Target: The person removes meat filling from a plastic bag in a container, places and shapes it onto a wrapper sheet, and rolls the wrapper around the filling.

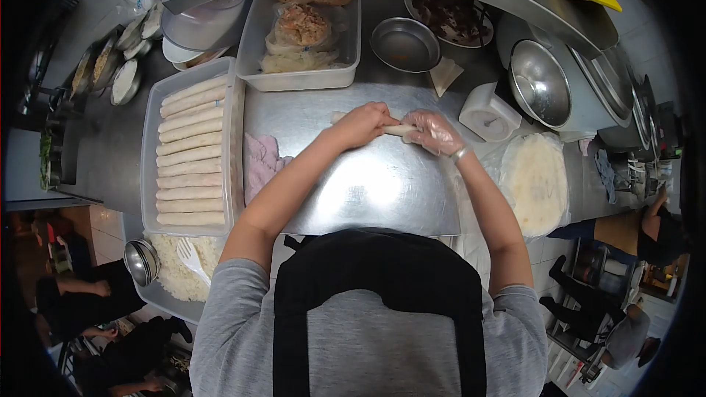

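Over the steel worktop [368, 191], my left hand [362, 125] is bare, its fingers closed on the left part of a thin pale roll [399, 130]. My right hand [435, 132], in a clear plastic glove, grips the right end of the same roll. The roll lies level between the two hands, and the fingers hide parts of it. Several similar long rolls [191, 151] are stacked in a plastic tub on the left. A stack of round flat wrappers [535, 180] rests on plastic at the right.
A pink cloth [262, 165] lies beside the tub. Behind stand a container of filling [301, 26], a metal bowl [405, 45], a plate of dark food [450, 16] and a white scale [489, 112]. Rice [184, 268] is at lower left. Other people appear at both sides.
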A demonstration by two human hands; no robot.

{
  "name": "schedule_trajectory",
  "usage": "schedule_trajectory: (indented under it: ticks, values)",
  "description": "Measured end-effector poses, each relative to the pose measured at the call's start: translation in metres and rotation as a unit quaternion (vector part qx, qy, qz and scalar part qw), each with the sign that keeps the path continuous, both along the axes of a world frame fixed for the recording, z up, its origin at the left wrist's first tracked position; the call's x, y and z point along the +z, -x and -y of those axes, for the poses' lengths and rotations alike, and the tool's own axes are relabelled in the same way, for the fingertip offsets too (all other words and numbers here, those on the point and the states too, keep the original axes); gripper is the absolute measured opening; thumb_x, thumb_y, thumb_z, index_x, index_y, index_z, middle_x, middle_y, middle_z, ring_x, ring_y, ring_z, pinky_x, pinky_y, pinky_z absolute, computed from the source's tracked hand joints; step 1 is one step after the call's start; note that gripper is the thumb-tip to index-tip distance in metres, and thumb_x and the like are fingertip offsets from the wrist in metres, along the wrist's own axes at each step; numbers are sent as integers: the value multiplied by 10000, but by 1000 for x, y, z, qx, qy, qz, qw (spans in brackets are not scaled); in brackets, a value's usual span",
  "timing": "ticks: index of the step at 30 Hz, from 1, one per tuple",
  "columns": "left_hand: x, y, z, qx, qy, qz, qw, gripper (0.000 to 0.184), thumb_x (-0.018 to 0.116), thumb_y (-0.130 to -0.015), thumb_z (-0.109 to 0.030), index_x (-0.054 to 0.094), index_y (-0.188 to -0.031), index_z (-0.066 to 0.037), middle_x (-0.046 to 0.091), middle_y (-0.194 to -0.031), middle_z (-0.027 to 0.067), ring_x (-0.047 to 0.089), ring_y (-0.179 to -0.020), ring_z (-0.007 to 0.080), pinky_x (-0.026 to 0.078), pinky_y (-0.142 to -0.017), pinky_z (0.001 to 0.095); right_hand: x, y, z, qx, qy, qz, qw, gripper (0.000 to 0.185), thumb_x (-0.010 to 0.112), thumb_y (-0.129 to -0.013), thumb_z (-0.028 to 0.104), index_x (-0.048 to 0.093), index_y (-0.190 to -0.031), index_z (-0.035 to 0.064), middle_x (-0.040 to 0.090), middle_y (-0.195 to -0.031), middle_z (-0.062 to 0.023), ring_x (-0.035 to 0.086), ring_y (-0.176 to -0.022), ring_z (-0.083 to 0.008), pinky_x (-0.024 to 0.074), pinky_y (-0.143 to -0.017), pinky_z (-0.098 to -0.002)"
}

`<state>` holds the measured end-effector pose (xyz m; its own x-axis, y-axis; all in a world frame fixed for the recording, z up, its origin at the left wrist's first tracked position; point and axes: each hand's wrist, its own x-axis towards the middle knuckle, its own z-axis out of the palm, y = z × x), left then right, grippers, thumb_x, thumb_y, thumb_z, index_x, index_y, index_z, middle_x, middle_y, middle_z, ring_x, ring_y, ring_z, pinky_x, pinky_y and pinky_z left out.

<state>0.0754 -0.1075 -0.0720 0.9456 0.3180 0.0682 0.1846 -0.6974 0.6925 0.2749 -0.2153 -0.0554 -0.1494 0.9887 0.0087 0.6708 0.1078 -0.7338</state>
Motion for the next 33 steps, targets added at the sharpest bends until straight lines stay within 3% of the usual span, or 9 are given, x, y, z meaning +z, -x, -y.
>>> schedule_trajectory:
  ticks: [4, 11, 15, 18, 21, 23, 27, 31, 33]
  values:
    - [8, -11, -23, -35, 71, -110, 991, 423, 688, -763, -17, 682, -1166, -146, 632, -1015, 115, 601, -958, 268, 475, -859, 355, 25, -3, -17, 5, 193, 2, 981, 200, 707, -758, 106, 670, -941, 35, 648, -812, -29, 573, -760, -128, 452, -720, -287]
    - [6, -11, -20, -65, 167, -155, 971, 433, 686, -752, -16, 681, -1166, -142, 658, -1040, 121, 621, -955, 275, 481, -855, 352, 11, -6, -11, 37, 194, -51, 979, 195, 725, -759, 120, 678, -932, 44, 640, -781, -3, 551, -743, -104, 449, -709, -284]
    - [10, 6, 9, -59, 77, -127, 987, 396, 649, -764, -35, 694, -1141, -146, 644, -1045, 116, 604, -982, 276, 472, -884, 349, 11, 10, 12, 31, 196, -35, 980, 199, 739, -751, 140, 676, -907, 33, 642, -756, -29, 563, -709, -139, 458, -690, -301]
    - [5, 21, 39, -14, 12, -87, 996, 372, 614, -796, -37, 693, -1138, -162, 632, -1066, 108, 588, -1009, 272, 462, -906, 345, 12, 25, 35, -2, 99, 3, 995, 241, 738, -740, 139, 665, -929, 8, 659, -852, -140, 631, -792, -268, 483, -738, -361]
    - [-6, 35, 71, 62, -222, 35, 973, 431, 630, -804, -81, 606, -1233, -62, 575, -1191, 130, 531, -1113, 300, 408, -991, 416, 2, 31, 47, -26, 14, 13, 999, 261, 729, -751, 146, 655, -952, -3, 656, -937, -159, 634, -847, -311, 487, -757, -379]
    - [-8, 37, 99, 63, -210, -2, 976, 656, 675, -801, -173, 406, -1374, 2, 448, -1380, 166, 408, -1289, 330, 310, -1084, 491, -4, 29, 47, -5, 3, 31, 999, 263, 721, -758, 149, 654, -962, -2, 654, -961, -159, 634, -868, -317, 488, -766, -382]
    - [-10, 41, 115, 84, -191, -5, 978, 741, 665, -825, -293, 334, -1414, 12, 369, -1444, 168, 329, -1355, 320, 233, -1123, 518, 5, 5, 25, 53, -60, 35, 996, 226, 693, -786, 154, 656, -952, 5, 661, -955, -148, 635, -859, -317, 489, -747, -380]
    - [-16, 43, 116, 76, -194, 0, 978, 752, 635, -850, -343, 311, -1426, 15, 342, -1462, 171, 305, -1371, 318, 207, -1135, 519, 64, -13, -52, -268, 67, -144, 950, 212, 682, -795, 196, 671, -916, 22, 677, -902, -136, 628, -789, -288, 501, -729, -354]
    - [-17, 44, 117, 81, -203, 3, 976, 753, 630, -854, -351, 308, -1430, 12, 341, -1464, 171, 301, -1374, 317, 204, -1136, 518, 67, -37, -101, -153, -38, 136, 978, 258, 712, -752, 222, 687, -939, 46, 684, -947, -143, 646, -844, -299, 512, -773, -364]
